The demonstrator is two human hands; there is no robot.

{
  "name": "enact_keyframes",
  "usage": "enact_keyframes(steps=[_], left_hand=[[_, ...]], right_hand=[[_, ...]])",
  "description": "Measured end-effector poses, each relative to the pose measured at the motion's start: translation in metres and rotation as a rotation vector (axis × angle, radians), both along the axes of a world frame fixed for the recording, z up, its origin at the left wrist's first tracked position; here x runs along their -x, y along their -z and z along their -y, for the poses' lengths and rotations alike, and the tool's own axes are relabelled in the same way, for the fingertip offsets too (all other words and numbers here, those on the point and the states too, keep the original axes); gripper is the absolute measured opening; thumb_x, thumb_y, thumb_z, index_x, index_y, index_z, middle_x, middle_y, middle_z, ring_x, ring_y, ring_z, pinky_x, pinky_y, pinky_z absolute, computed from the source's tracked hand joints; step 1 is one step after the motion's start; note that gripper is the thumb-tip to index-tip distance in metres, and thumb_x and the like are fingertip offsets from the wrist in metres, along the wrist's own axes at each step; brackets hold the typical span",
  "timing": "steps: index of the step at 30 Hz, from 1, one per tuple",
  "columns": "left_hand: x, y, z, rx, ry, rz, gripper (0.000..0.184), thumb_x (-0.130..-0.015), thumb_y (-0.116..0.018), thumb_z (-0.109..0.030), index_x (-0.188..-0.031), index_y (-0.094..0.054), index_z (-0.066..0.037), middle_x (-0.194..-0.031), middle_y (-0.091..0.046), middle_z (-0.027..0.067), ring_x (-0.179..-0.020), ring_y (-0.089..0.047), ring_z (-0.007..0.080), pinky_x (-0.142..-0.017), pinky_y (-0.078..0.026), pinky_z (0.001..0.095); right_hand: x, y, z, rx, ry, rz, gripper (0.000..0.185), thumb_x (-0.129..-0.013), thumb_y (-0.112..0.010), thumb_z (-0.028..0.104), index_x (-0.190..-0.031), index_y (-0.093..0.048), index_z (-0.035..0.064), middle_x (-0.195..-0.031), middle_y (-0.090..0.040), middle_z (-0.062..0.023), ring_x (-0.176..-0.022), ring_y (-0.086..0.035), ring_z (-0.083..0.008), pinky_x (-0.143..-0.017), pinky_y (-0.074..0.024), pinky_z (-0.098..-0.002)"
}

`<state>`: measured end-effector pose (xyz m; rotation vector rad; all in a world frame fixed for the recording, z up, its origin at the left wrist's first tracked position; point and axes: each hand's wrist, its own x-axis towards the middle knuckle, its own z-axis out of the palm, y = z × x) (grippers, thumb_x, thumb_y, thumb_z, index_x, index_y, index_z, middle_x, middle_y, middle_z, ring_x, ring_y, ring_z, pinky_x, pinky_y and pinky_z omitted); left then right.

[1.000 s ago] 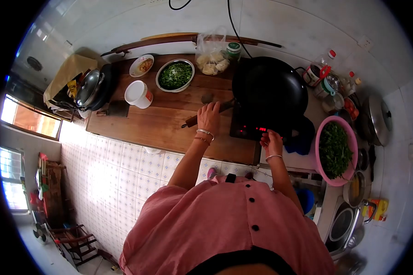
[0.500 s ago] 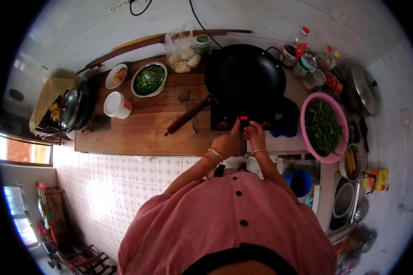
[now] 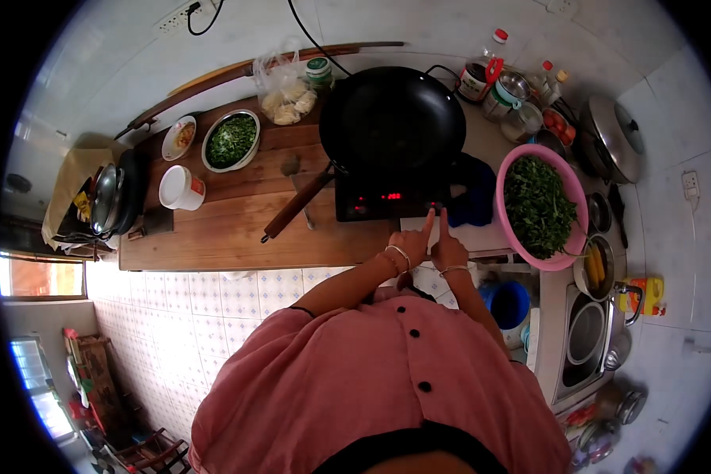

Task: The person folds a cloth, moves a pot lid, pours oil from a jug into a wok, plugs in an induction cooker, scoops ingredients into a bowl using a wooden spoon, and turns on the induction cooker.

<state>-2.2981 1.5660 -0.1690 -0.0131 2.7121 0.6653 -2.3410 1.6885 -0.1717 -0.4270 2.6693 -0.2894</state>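
Observation:
My left hand (image 3: pixel 411 242) holds nothing; its index finger points at the right end of the black induction cooker's (image 3: pixel 375 207) front panel, which shows a red display. Beside it, my right hand (image 3: pixel 450 251) is also empty, its index finger stretched toward the same spot. The other fingers of both hands look curled. A large black wok (image 3: pixel 393 118) sits on the cooker, and its wooden handle (image 3: pixel 299 204) sticks out to the front left over the wooden board. Dark blue cloth (image 3: pixel 474 193) lies right of the cooker.
Chopped greens in a bowl (image 3: pixel 231 141), a white tub (image 3: pixel 182 188), a small bowl (image 3: pixel 179 138) and a plastic bag (image 3: pixel 287 99) stand on the wooden board (image 3: pixel 237 237). At right are a pink basin (image 3: pixel 504 217) of leafy greens, bottles, a lidded pan (image 3: pixel 615 141) and a sink (image 3: pixel 584 340).
My left hand has let go of the wok handle and moved right to the cooker panel. My right hand has shifted to the panel's right end. The whole view has shifted.

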Motion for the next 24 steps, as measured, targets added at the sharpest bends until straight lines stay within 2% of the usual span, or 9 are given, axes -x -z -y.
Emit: enact_keyframes(steps=[2,5,12,16,22,24], left_hand=[[0.006,0.010,-0.004,0.015,0.002,-0.001,0.094,-0.077,-0.060,-0.024,-0.144,0.005,-0.012,-0.076,-0.065,0.0209,-0.069,-0.065,0.0358,-0.064,-0.051,0.0461],[0.012,0.027,-0.010,0.038,-0.011,-0.002,0.095,-0.076,-0.060,-0.025,-0.144,0.004,-0.011,-0.076,-0.065,0.0208,-0.070,-0.065,0.0352,-0.064,-0.051,0.0456],[0.010,0.020,-0.006,0.056,-0.040,0.020,0.098,-0.075,-0.065,-0.032,-0.144,0.002,-0.011,-0.077,-0.065,0.0219,-0.070,-0.065,0.0350,-0.063,-0.051,0.0454],[-0.005,0.014,0.012,-0.003,-0.145,-0.018,0.098,-0.075,-0.065,-0.034,-0.144,0.002,-0.013,-0.077,-0.065,0.0219,-0.071,-0.065,0.0354,-0.065,-0.051,0.0467],[-0.045,-0.014,0.055,-0.058,-0.412,0.095,0.094,-0.077,-0.061,-0.032,-0.144,0.003,-0.015,-0.083,-0.065,0.0242,-0.078,-0.064,0.0396,-0.073,-0.050,0.0475],[-0.059,-0.023,0.066,-0.034,-0.507,0.142,0.082,-0.083,-0.050,-0.031,-0.144,0.001,-0.013,-0.088,-0.065,0.0242,-0.083,-0.064,0.0384,-0.074,-0.050,0.0464]], right_hand=[[0.004,-0.002,0.001,-0.071,-0.015,0.069,0.093,-0.075,-0.058,0.014,-0.145,0.003,0.0202,-0.081,-0.065,-0.0204,-0.069,-0.064,-0.0347,-0.061,-0.0497,-0.0432],[0.010,0.019,-0.003,-0.049,-0.031,0.050,0.095,-0.075,-0.059,0.016,-0.145,0.004,0.0205,-0.080,-0.065,-0.0198,-0.069,-0.064,-0.0347,-0.061,-0.0498,-0.0435],[0.013,0.014,0.003,-0.048,-0.098,0.050,0.095,-0.075,-0.060,0.017,-0.145,0.005,0.0200,-0.081,-0.065,-0.0205,-0.069,-0.064,-0.0348,-0.061,-0.0496,-0.0440],[0.005,0.013,0.019,-0.001,-0.202,0.024,0.093,-0.076,-0.060,0.020,-0.145,0.002,0.0208,-0.080,-0.065,-0.0202,-0.067,-0.064,-0.0352,-0.059,-0.0494,-0.0443],[-0.017,-0.012,0.068,0.027,-0.414,0.044,0.092,-0.076,-0.062,0.023,-0.145,-0.001,0.0210,-0.079,-0.065,-0.0203,-0.069,-0.064,-0.0355,-0.060,-0.0495,-0.0448],[-0.024,-0.010,0.085,0.034,-0.463,0.057,0.091,-0.076,-0.061,0.022,-0.145,-0.001,0.0209,-0.079,-0.065,-0.0203,-0.070,-0.064,-0.0354,-0.062,-0.0497,-0.0452]])
